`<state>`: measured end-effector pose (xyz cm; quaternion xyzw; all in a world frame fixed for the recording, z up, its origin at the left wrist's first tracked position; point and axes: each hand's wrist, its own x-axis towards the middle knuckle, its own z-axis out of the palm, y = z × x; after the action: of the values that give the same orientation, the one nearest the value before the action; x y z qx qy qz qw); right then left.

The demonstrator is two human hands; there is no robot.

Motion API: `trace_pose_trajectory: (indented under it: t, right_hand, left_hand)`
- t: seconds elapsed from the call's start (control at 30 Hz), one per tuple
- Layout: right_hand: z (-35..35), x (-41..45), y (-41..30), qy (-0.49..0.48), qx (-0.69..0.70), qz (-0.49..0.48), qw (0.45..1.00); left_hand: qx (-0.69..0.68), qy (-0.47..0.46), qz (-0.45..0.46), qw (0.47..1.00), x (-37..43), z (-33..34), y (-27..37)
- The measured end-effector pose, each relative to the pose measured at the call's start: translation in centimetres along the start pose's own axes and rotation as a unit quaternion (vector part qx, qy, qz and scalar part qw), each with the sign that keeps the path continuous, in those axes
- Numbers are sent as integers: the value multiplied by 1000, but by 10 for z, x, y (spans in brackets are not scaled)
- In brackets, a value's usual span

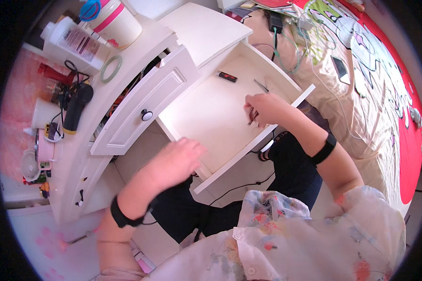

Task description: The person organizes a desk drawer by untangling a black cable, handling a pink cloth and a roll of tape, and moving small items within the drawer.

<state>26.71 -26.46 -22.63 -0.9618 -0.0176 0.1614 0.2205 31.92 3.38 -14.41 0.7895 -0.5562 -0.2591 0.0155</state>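
A white drawer (204,116) is pulled out before me. My right hand (265,107) is inside it near the front panel, its fingers closed around a small, thin dark brown item (252,115) that is mostly hidden. Beyond that hand lie slim metal tweezers or a similar small tool (261,85). A black and red cylinder (227,76), like a battery or lighter, rests on the drawer floor farther back. My left hand (179,159) hovers by the drawer's left wall, blurred, with fingers partly curled; I cannot tell whether it holds anything.
At left, another white drawer (144,102) with a round knob stands partly out. On the dresser top are a pale green bangle (111,69), a black corded device (78,109), a white bottle (75,44) and a lidded tub (116,24). A bed (341,105) with cables and a phone (340,70) lies right.
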Motion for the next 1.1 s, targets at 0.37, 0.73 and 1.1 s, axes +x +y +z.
trace_pose_trajectory:
  t: [0.37,0.73,1.1]
  right_hand:
    - [31,-16,21,251,40,54,966]
    - [39,-14,32,230,24,40,972]
    - [46,-13,34,242,46,21,969]
  left_hand:
    - [-74,123,-78,987,213,8,-87]
    - [136,192,-93,967,275,28,-91]
    - [37,161,-80,983,309,13,-58]
